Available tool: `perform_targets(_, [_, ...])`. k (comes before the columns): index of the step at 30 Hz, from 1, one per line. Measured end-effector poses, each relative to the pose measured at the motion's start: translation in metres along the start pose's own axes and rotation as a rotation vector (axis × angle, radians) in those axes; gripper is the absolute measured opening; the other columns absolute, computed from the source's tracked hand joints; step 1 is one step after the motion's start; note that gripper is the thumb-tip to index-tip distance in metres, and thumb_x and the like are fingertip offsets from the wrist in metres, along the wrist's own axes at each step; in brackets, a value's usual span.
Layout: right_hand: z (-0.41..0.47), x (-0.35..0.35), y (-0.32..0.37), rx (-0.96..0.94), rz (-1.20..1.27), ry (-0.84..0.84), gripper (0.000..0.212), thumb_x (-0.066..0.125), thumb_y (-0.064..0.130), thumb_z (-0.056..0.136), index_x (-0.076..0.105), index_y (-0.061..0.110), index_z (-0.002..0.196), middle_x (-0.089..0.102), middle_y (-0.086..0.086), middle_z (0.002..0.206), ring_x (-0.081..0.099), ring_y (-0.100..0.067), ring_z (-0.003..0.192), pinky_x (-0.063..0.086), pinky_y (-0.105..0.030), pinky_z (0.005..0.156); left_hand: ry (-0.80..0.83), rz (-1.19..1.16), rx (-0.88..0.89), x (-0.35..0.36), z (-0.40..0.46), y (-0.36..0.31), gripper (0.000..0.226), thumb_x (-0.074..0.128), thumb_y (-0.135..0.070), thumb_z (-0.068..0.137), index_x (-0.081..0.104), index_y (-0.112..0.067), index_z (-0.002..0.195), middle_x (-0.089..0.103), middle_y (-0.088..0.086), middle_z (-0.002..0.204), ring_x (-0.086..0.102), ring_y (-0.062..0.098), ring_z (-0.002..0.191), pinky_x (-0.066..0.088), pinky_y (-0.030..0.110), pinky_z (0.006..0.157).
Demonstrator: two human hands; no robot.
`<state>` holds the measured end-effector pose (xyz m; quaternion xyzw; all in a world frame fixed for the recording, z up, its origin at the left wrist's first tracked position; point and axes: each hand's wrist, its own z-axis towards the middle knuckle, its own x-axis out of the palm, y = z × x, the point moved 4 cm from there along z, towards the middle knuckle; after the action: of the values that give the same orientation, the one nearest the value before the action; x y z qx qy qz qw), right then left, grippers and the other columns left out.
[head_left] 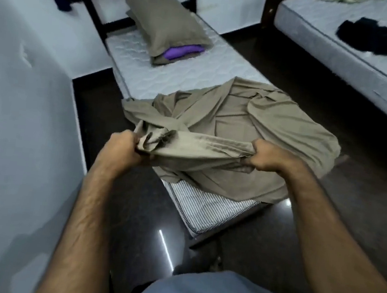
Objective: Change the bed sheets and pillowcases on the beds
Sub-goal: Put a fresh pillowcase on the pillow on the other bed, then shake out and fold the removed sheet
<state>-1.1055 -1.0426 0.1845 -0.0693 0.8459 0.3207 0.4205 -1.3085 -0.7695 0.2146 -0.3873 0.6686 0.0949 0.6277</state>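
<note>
Both fists gripping khaki sheet (232, 131) over quilted mattress (149, 61), dark floor (261, 238).

Head view, downward, seemingly close.

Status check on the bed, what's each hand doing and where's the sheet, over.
Left hand and right hand both grip the bunched edge of the khaki sheet. Sheet heaped at the mattress foot end. Pillow at the far end, nothing blocking.

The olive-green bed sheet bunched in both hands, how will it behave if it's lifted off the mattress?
The olive-green bed sheet looks floppy: it sags and folds between the left hand and the right hand. Probably light, since a bunched grip holds it. Loose edges will likely drag over the white quilted mattress.
</note>
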Motion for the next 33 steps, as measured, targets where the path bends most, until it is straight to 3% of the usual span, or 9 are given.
perform_targets(5, [-0.031, -0.001, 0.002, -0.103, -0.066, 0.051, 0.017, 0.069, 0.023, 0.088, 0.057, 0.016, 0.08, 0.061, 0.003, 0.066, 0.055, -0.009, 0.056, 0.038, -0.018, 0.043, -0.236, -0.033, -0.009, 0.001, -0.062, -0.011, 0.004, 0.071, -0.02, 0.088, 0.074, -0.02, 0.088, 0.055, -0.006, 0.07, 0.066, 0.03, 0.082, 0.04, 0.034, 0.065])
perform_targets(10, [-0.078, 0.019, -0.013, -0.245, -0.031, 0.237, 0.015, 0.072, 0.03, 0.091, 0.07, 0.015, 0.093, 0.062, 0.007, 0.057, 0.05, -0.003, 0.042, 0.04, -0.017, 0.044, -0.476, -0.369, -0.041, 0.038, -0.142, -0.02, 0.027, 0.061, -0.013, 0.09, 0.07, -0.02, 0.114, 0.069, -0.001, 0.106, 0.064, 0.015, 0.099, 0.05, 0.025, 0.087])
perform_targets(12, [-0.099, 0.03, -0.022, -0.302, -0.055, 0.265, 0.011, 0.069, 0.021, 0.093, 0.071, 0.014, 0.085, 0.065, 0.008, 0.057, 0.057, -0.002, 0.048, 0.046, -0.017, 0.05, -0.517, -0.597, -0.153, 0.065, -0.181, -0.03, 0.035, 0.055, -0.011, 0.093, 0.067, -0.02, 0.124, 0.068, -0.009, 0.111, 0.058, 0.0, 0.1, 0.043, 0.009, 0.085])
perform_targets(15, [-0.115, 0.032, -0.044, -0.39, -0.131, 0.112, 0.007, 0.063, 0.008, 0.089, 0.07, 0.009, 0.088, 0.073, -0.001, 0.082, 0.069, -0.015, 0.08, 0.055, -0.031, 0.075, -0.469, -0.792, -0.353, 0.107, -0.216, -0.048, 0.034, 0.052, -0.035, 0.092, 0.067, -0.017, 0.116, 0.074, 0.005, 0.111, 0.066, 0.02, 0.105, 0.052, 0.03, 0.089])
perform_targets(20, [-0.136, 0.017, -0.079, -0.397, 0.377, 0.014, 0.03, 0.044, -0.007, 0.079, 0.067, 0.005, 0.095, 0.069, -0.015, 0.086, 0.063, -0.017, 0.084, 0.051, -0.037, 0.078, -0.54, -1.165, -0.403, 0.131, -0.248, -0.108, 0.017, 0.058, -0.024, 0.1, 0.07, -0.014, 0.109, 0.071, -0.007, 0.092, 0.065, 0.009, 0.094, 0.048, 0.011, 0.07])
perform_targets(23, [-0.153, -0.005, -0.095, -0.406, 0.659, 0.024, 0.035, 0.048, -0.015, 0.089, 0.07, 0.009, 0.102, 0.072, 0.003, 0.085, 0.064, -0.005, 0.077, 0.05, -0.019, 0.07, -0.476, -1.28, -0.268, 0.134, -0.264, -0.153, 0.02, 0.061, -0.032, 0.1, 0.07, -0.021, 0.114, 0.076, -0.011, 0.095, 0.069, 0.0, 0.097, 0.052, 0.013, 0.077])
perform_targets(26, [-0.167, -0.031, -0.12, -0.442, 0.844, 0.137, 0.027, 0.059, -0.005, 0.094, 0.07, 0.008, 0.114, 0.075, -0.004, 0.105, 0.069, -0.012, 0.098, 0.055, -0.025, 0.089, -0.225, -0.995, -0.073, 0.146, -0.262, -0.179, 0.061, 0.079, -0.057, 0.073, 0.069, -0.018, 0.12, 0.075, -0.011, 0.111, 0.067, 0.001, 0.11, 0.052, 0.021, 0.094])
perform_targets(31, [-0.175, -0.074, -0.178, -0.361, 0.88, 0.513, 0.014, 0.058, -0.002, 0.094, 0.069, 0.007, 0.097, 0.077, -0.001, 0.081, 0.073, -0.009, 0.075, 0.058, -0.023, 0.069, 0.061, -0.845, 0.056, 0.182, -0.256, -0.267, 0.112, 0.101, -0.049, 0.046, 0.05, -0.02, 0.14, 0.062, -0.005, 0.138, 0.057, 0.01, 0.13, 0.04, 0.041, 0.116])
perform_targets(33, [-0.174, -0.082, -0.194, -0.37, 0.833, 0.591, 0.012, 0.062, 0.001, 0.092, 0.072, 0.006, 0.097, 0.077, -0.005, 0.088, 0.073, -0.014, 0.083, 0.059, -0.027, 0.077, 0.028, -0.854, 0.083, 0.203, -0.252, -0.326, 0.11, 0.103, -0.03, 0.049, 0.045, -0.017, 0.142, 0.062, -0.009, 0.135, 0.055, -0.001, 0.128, 0.04, 0.028, 0.114])
